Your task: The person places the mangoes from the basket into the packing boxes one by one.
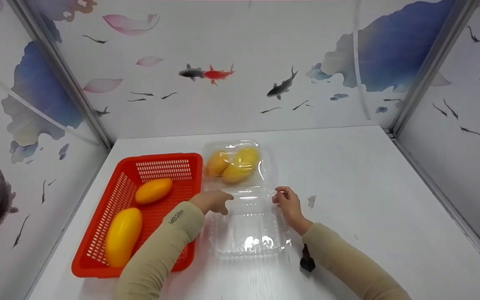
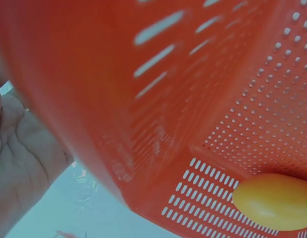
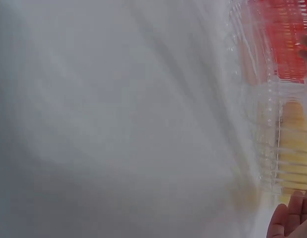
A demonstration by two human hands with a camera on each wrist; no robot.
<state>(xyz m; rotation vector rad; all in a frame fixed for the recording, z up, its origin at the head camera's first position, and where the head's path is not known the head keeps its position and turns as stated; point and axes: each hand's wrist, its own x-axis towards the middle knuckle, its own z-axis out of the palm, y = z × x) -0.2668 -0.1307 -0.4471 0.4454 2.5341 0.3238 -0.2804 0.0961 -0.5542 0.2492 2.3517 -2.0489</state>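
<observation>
A clear plastic clamshell box (image 1: pixel 248 233) lies unfolded in the middle of the table. Yellow mangoes (image 1: pixel 244 162) show in its far half; the near half holds nothing. My left hand (image 1: pixel 213 201) hovers at the box's left side, beside the basket rim, thumb and forefinger apart. At the right edge is my right hand (image 1: pixel 289 206), palm inward and fingers loosely bent; whether they touch the plastic cannot be told. In the right wrist view, the fingers (image 3: pixel 292 218) of that hand appear below the clear plastic. The left palm (image 2: pixel 24 153) shows beside the basket in the left wrist view.
A red perforated basket (image 1: pixel 198 166) stands left of the box, with an orange-yellow mango (image 1: pixel 153 191) and a larger yellow one (image 1: pixel 123 237) inside. A small black object (image 1: pixel 307 263) lies near the right sleeve. Printed white panels (image 1: pixel 240 46) enclose the table.
</observation>
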